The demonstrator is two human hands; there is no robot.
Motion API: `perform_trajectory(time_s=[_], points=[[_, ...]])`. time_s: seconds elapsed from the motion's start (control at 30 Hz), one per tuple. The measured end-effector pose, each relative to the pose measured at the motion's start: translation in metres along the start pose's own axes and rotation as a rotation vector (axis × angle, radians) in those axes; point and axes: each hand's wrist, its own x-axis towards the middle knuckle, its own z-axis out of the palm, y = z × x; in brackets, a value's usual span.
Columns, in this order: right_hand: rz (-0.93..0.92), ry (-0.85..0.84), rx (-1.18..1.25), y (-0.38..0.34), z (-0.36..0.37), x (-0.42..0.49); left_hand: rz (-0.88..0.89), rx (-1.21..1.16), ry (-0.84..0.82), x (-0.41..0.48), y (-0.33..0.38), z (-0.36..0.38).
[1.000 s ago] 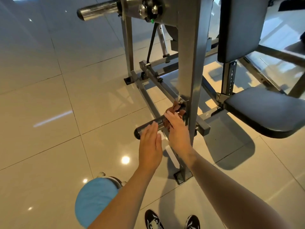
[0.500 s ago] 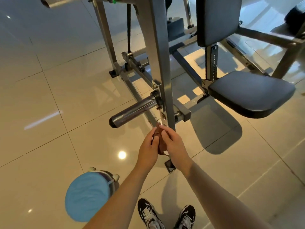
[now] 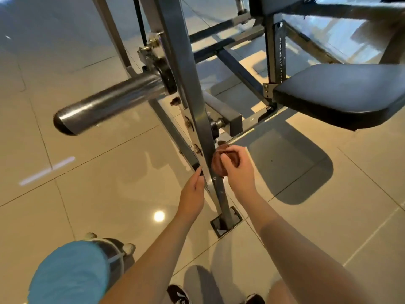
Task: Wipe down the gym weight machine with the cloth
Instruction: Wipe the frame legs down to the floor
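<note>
The machine stands on a glossy tiled floor, and its grey post is the thing to steer by. The post's long axis runs from the top of view down towards the person, leaning a little, and ends in a foot plate bolted to the floor. Its top is cut off.

Left of the post a steel peg sticks out sideways, its rounded end pointing away from the post. It looks blurred. Right of the post is the black seat, partly out of frame.

The cloth, brown and balled up so it has no clear long axis, sits against the post's right face, low down. The right hand has its grip clenched round it, and the fingers cover most of it.

The left hand is at the post's left side, touching the dark end of a slanted brace. Its fingers are hidden behind it, so I cannot tell whether that grip is clenched or released.

Below the post, shoes are cut by the edge, and a blue rounded thing I cannot identify sits lower left.
</note>
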Motion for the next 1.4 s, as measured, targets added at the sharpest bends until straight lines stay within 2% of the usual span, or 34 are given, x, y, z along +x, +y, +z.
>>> perform_trajectory(time_s=[0.07,0.27,0.37,0.5,0.6,0.73,0.8,1.0,1.2,1.27,1.4], points=[[-0.074,-0.053,-0.05,0.035,0.016,0.002,0.037,-0.039,-0.029,0.01,-0.027,0.016],[-0.099,-0.008,-0.07,0.138,0.022,-0.01,0.165,-0.144,0.038,0.019,-0.084,0.053],[-0.152,-0.015,-0.083,0.14,0.015,-0.005,0.219,-0.136,0.085,0.024,-0.101,0.063],[-0.322,0.022,-0.048,0.118,0.025,0.004,0.272,-0.123,0.098,0.031,-0.117,0.067],[-0.316,0.056,0.007,0.144,0.038,-0.005,0.308,-0.126,0.097,0.034,-0.131,0.07],[-0.215,0.006,-0.1,0.197,0.024,-0.024,0.31,-0.133,0.112,0.031,-0.139,0.077],[-0.212,0.003,-0.11,0.192,0.019,-0.023,0.297,-0.142,0.115,0.029,-0.137,0.077],[-0.465,0.11,-0.035,0.129,0.048,-0.003,0.153,-0.295,0.082,0.029,-0.133,0.071],[-0.331,0.059,-0.116,0.202,0.036,-0.028,0.2,-0.251,0.072,0.023,-0.146,0.08],[-0.298,0.051,-0.133,0.2,0.032,-0.03,0.183,-0.269,0.094,0.022,-0.147,0.082],[-0.457,0.108,-0.084,0.15,0.043,-0.015,0.17,-0.275,0.119,0.024,-0.151,0.083]])
